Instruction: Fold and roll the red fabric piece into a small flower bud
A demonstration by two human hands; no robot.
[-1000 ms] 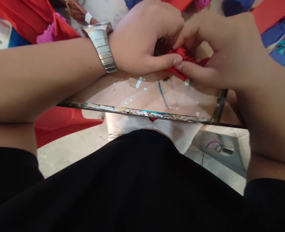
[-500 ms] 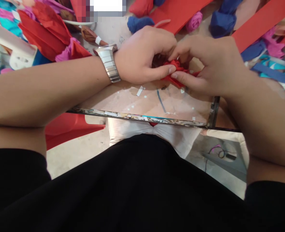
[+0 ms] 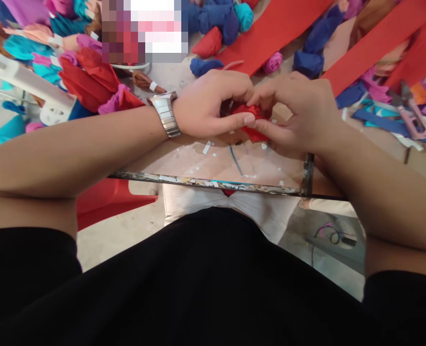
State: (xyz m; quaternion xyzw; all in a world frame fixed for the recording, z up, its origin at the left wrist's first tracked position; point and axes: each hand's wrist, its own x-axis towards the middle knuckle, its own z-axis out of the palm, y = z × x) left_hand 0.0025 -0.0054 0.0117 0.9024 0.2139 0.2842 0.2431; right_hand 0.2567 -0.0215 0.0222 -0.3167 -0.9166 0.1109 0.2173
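Note:
A small red fabric rosette [image 3: 255, 133] is pinched between both of my hands, just above the near part of the table. My left hand [image 3: 211, 105], with a metal watch [image 3: 166, 113] at the wrist, holds it from the left, thumb lying across its front. From the other side my right hand [image 3: 297, 110] grips it between thumb and forefinger, the two thumb tips almost touching. The remaining fingers curl behind the rosette and are partly hidden, as is its far side.
The glass-topped table [image 3: 184, 166] ends in a dark edge before my lap. Beyond my hands lie long red strips [image 3: 270, 31], blue bundles [image 3: 308, 62] and a pink rosette [image 3: 272, 62]. Scissors with pink handles [image 3: 415, 117] lie right; red bundles [image 3: 90, 79] lie left.
The view has tilted upward, so the table and hands sit lower and the scissors at right have come into sight. Both hands keep hold of the red rosette, with slight finger shifts.

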